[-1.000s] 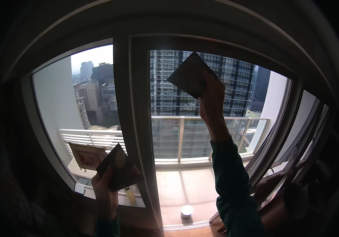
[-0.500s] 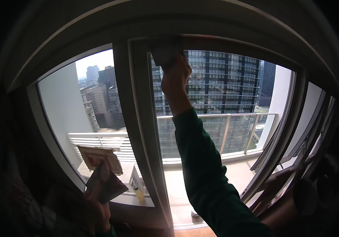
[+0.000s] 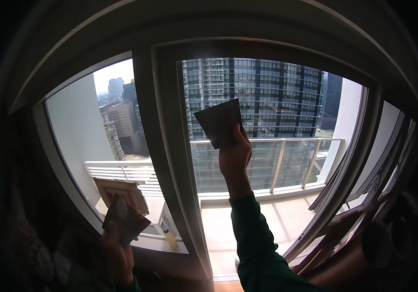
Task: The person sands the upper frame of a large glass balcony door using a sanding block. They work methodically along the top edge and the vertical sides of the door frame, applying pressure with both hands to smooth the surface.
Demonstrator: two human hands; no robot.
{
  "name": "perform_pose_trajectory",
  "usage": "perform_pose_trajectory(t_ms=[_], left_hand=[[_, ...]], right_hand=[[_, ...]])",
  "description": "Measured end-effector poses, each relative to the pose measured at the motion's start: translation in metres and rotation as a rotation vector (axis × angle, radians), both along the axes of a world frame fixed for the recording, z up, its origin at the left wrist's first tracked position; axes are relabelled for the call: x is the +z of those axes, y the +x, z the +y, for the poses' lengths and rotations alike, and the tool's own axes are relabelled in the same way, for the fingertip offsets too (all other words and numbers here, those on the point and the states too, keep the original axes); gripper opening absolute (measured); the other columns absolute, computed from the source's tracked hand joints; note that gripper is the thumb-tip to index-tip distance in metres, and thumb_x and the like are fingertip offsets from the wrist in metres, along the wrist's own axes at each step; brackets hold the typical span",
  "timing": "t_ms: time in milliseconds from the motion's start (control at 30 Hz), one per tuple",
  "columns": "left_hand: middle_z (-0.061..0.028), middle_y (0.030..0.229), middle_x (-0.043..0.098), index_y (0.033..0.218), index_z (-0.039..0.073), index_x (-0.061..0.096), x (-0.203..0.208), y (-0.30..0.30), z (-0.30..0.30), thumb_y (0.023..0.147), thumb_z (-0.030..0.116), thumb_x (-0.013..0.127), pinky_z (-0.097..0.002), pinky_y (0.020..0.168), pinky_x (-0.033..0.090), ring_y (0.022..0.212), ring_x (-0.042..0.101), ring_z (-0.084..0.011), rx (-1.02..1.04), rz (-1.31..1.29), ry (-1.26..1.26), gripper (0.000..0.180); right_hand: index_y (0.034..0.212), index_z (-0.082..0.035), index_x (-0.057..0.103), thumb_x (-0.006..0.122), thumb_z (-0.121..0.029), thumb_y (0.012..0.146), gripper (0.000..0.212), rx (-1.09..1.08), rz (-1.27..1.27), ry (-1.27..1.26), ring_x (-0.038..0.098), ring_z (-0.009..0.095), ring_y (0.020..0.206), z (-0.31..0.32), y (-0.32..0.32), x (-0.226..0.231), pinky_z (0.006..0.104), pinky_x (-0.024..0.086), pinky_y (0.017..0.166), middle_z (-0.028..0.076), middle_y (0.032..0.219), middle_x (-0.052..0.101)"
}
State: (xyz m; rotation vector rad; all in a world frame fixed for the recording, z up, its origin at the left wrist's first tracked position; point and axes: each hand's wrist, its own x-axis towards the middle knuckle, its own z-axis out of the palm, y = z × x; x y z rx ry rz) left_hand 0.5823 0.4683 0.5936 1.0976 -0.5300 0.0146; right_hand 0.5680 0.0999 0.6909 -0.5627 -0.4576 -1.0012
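Right now your right hand (image 3: 235, 155) is raised against the glass door pane (image 3: 267, 160), fingers closed in a pinch on the lower right corner of a dark square cloth (image 3: 218, 122). The cloth sits flat on the glass, upper middle of the pane, tilted slightly, just right of the vertical door frame (image 3: 170, 146). Backlit, so its colour and texture are not readable.

Your left hand (image 3: 116, 250) is low at the left, fingers wrapped around a second dark square piece (image 3: 124, 220), held up at an angle with one corner pointing up. Grip is closed; how tight, you can't tell in the shadow. It sits in front of the left window pane (image 3: 80, 131), just below a light framed board (image 3: 121, 192) that leans outside on the ledge (image 3: 160, 238). Touching or not: cannot tell.

Small yellowish bottle (image 3: 170, 239) stands on the ledge beside the frame. Balcony railing (image 3: 287, 163) runs behind the right hand, tower blocks (image 3: 267, 97) beyond.
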Motion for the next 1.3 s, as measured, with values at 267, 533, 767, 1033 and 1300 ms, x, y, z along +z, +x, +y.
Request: perform_pose_trajectory(t_ms=[267,533,767,1033,1300], left_hand=[[-0.0117,0.116,0.064,0.126,-0.005,0.053,0.035,0.014,-0.057,0.100,0.016,0.054,-0.0361,0.093,0.051,0.105,0.064,-0.0218,-0.226,0.064,-0.251,0.034],[-0.0143,0.116,0.065,0.123,-0.007,0.054,0.048,-0.004,-0.086,0.099,0.015,0.055,-0.0365,0.095,0.051,0.105,0.065,-0.0229,-0.270,0.043,-0.328,0.033],[-0.0138,0.116,0.065,0.125,-0.007,0.054,0.058,0.009,-0.084,0.097,0.013,0.055,-0.0355,0.096,0.051,0.106,0.065,-0.0221,-0.251,-0.037,-0.334,0.033],[-0.0095,0.106,0.070,0.117,-0.003,0.062,0.107,0.014,-0.110,0.088,0.005,0.067,-0.0330,0.092,0.053,0.098,0.067,-0.0180,-0.254,-0.265,-0.259,0.030],[-0.0079,0.095,0.072,0.111,-0.004,0.065,0.120,-0.013,-0.126,0.089,0.011,0.070,-0.0299,0.079,0.052,0.086,0.067,-0.0146,0.049,-0.537,-0.034,0.028]], right_hand=[[0.133,0.004,0.050,0.048,-0.018,0.102,0.038,-0.354,0.408,0.008,0.056,0.025,0.121,-0.003,-0.099,-0.070,0.0374,0.043,0.105,0.015,0.129,0.059],[0.125,0.004,0.060,0.057,-0.014,0.098,0.033,-0.612,0.347,-0.371,0.063,0.016,0.102,-0.031,-0.129,0.014,0.0280,0.049,0.090,0.011,0.113,0.066],[0.129,-0.003,0.059,0.053,-0.015,0.101,0.032,-0.764,0.334,-0.466,0.064,0.016,0.100,-0.004,-0.117,0.057,0.0275,0.054,0.087,0.010,0.112,0.066],[0.116,-0.010,0.069,0.069,0.005,0.077,0.041,-1.377,0.334,-1.345,0.058,0.031,0.116,0.060,-0.132,-0.006,0.0396,0.052,0.092,0.011,0.122,0.061],[0.113,-0.013,0.071,0.071,0.000,0.078,0.037,-1.486,0.361,-1.424,0.055,0.031,0.119,0.071,-0.143,0.005,0.0412,0.046,0.098,0.007,0.122,0.062]])
